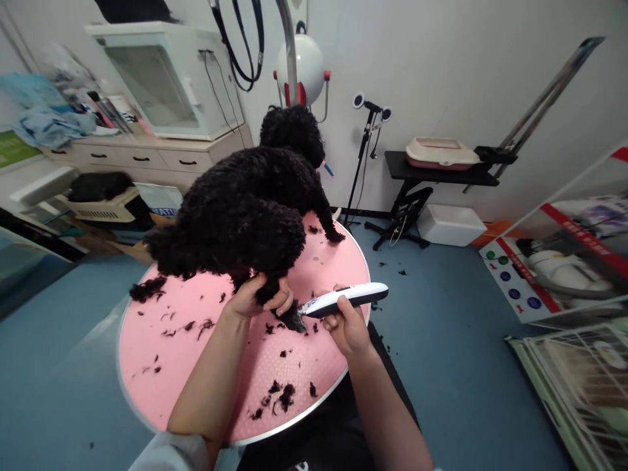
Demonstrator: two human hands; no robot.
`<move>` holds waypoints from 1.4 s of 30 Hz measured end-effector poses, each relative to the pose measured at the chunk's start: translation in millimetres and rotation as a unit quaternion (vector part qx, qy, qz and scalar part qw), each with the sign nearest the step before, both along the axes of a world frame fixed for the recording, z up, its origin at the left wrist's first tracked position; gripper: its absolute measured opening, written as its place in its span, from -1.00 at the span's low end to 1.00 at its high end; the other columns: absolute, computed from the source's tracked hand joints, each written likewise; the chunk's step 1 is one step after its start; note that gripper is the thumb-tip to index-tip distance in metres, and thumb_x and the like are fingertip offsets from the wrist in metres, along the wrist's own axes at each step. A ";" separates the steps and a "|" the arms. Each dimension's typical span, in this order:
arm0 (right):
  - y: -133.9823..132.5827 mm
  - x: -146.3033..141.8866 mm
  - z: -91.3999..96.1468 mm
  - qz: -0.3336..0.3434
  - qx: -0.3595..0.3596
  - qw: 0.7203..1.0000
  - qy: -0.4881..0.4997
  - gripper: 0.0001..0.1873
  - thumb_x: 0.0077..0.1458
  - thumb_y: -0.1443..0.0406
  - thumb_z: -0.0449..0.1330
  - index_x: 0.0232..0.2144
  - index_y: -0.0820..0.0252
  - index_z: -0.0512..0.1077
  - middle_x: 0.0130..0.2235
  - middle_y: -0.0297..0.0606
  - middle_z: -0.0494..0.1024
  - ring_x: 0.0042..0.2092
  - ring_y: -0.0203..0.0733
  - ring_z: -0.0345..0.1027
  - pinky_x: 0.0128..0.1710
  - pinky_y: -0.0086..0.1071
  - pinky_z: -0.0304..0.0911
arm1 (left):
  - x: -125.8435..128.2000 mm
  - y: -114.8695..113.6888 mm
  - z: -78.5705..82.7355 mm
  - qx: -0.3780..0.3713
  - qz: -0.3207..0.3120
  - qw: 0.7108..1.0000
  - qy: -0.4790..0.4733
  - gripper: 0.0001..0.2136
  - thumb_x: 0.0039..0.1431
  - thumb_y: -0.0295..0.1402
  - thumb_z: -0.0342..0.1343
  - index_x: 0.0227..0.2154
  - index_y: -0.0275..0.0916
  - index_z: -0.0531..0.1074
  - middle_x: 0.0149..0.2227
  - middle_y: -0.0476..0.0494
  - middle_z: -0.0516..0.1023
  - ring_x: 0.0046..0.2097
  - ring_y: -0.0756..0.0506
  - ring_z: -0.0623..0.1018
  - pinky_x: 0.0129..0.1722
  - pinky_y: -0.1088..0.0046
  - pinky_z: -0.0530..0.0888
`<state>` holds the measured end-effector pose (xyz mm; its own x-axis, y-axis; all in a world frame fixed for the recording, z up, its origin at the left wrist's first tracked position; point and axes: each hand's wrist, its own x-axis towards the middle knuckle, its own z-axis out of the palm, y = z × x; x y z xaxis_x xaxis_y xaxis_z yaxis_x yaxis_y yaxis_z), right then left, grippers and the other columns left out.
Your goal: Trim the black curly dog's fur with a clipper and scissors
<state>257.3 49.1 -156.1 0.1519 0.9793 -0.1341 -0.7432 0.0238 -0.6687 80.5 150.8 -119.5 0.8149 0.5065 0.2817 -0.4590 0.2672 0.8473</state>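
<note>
A black curly-haired dog (240, 203) stands on a round pink grooming table (191, 379), its head turned away from me. My left hand (258, 297) is wrapped round one of its legs, just above the paw (293, 319). In my right hand (348, 327) is a white and black hair clipper (346, 299), gripped along its body. The clipper's blade end points left and sits at the paw; whether it touches the skin I cannot tell. Loose tufts of black hair (287, 397) lie scattered over the pink top.
Behind the dog, a metal grooming arm (289, 52) rises, with black straps (245, 65) hanging beside it. A white cabinet with a glass door (152, 85) stands on drawers at the left. To the right are a lamp stand (360, 157), a black side table (441, 171) and a wire cage (579, 386).
</note>
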 end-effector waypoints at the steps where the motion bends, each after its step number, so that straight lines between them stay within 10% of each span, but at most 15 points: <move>1: 0.2 -1.0 1.2 0.001 0.001 1.000 0.000 -0.51 -0.15 0.08 0.41 -0.27 0.06 0.24 -0.27 -0.29 0.67 -0.67 -0.47 0.17 -0.68 -0.52 0.19 | 0.2 -0.1 -0.2 0.000 -0.004 1.000 -0.003 -0.60 0.16 0.03 0.08 -0.37 -0.25 0.54 -0.81 0.11 0.02 -0.67 -0.03 0.28 -0.60 0.48 0.20; 10: 6.9 1.1 14.5 0.031 0.039 0.997 -0.054 -0.57 -0.14 0.14 0.39 -0.26 0.08 0.30 -0.23 -0.28 0.65 -0.61 -0.38 0.27 -0.63 -0.42 0.28 | -0.2 -1.0 0.4 -0.009 0.008 1.000 0.012 -0.57 0.13 0.07 0.10 -0.38 -0.26 0.51 -0.80 0.07 0.10 -0.63 -0.07 0.33 -0.52 0.41 0.25; 16: -13.0 7.0 3.1 -0.102 0.029 0.994 -0.038 -0.60 -0.09 0.15 0.35 -0.26 0.04 0.25 -0.22 -0.30 0.63 -0.65 -0.47 0.13 -0.64 -0.47 0.17 | 4.6 1.8 -6.4 -0.024 0.011 1.000 0.012 -0.52 0.07 0.13 0.09 -0.40 -0.27 0.50 -0.72 0.00 0.22 -0.59 -0.06 0.30 -0.40 0.29 0.32; 31: -26.0 28.8 -6.9 -0.039 0.167 0.966 -0.194 -0.60 -0.09 0.20 0.38 -0.22 0.04 0.30 -0.06 -0.20 0.53 -0.10 -0.08 0.46 -0.18 -0.22 0.38 | 13.1 0.8 -5.4 -0.003 -0.049 0.999 0.022 -0.58 0.12 0.03 0.02 -0.51 -0.27 0.44 -0.75 0.01 0.11 -0.57 -0.08 0.27 -0.49 0.37 0.22; 42: -13.3 29.4 -4.0 0.002 0.173 0.971 -0.168 -0.56 -0.11 0.19 0.39 -0.20 0.04 0.30 -0.09 -0.22 0.59 -0.13 -0.06 0.48 -0.16 -0.20 0.37 | 8.6 -0.2 2.8 0.032 -0.053 0.996 0.066 -0.55 0.11 0.07 0.00 -0.51 -0.29 0.40 -0.76 0.01 0.13 -0.58 -0.10 0.31 -0.48 0.37 0.24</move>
<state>286.6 35.8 -160.1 0.1267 0.9577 0.2585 -0.4855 0.2871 -0.8257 89.1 150.6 -116.8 0.8950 0.3995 0.1984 -0.3152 0.2520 0.9149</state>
